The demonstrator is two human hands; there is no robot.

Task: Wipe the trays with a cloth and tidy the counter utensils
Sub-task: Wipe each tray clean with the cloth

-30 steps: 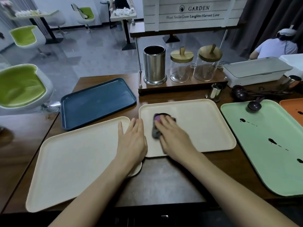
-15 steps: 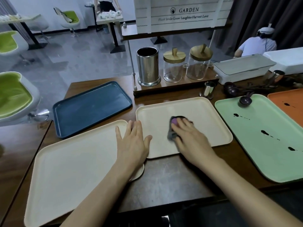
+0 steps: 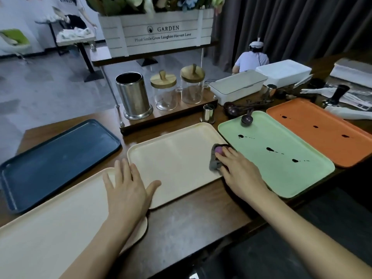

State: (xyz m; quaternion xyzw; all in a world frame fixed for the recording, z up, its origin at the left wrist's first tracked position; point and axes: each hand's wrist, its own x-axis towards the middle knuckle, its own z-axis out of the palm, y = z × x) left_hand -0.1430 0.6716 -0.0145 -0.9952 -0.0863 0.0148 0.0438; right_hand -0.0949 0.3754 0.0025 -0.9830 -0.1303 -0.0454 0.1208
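Reading left to right, five smooth rounded-corner trays lie on the wooden bench: navy tray, near cream tray (cut off by the frame), centre cream tray, green tray, orange tray. The left hand rests flat, fingers spread, on the centre cream tray's near corner. The right hand grips one bunched grey cloth at that tray's right rim; its thumb is hidden.

White slatted wooden planter box at the far side behind the counter, front printed with a small round leaf logo beside "GARDEN", smaller line beneath reading "Plant Smile·Grow Laughter·Harvest Love", no other legible text on trays, jars or containers
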